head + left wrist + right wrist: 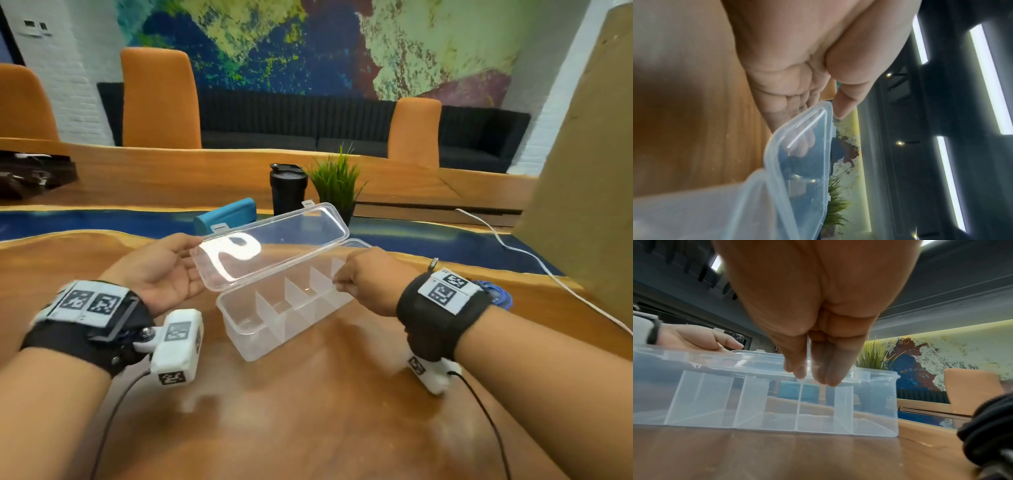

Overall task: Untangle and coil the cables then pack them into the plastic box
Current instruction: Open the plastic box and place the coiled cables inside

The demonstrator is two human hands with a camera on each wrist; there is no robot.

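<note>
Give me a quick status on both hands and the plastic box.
Left hand holds the lid half open. Right hand pinches the plastic box at its front rim. Compartments empty; blue cable lies behind the right wrist.

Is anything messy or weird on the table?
Mostly tidy. The plastic box is open and empty. One blue cable lies bunched behind the right hand, and a white cable trails loose across the table.
</note>
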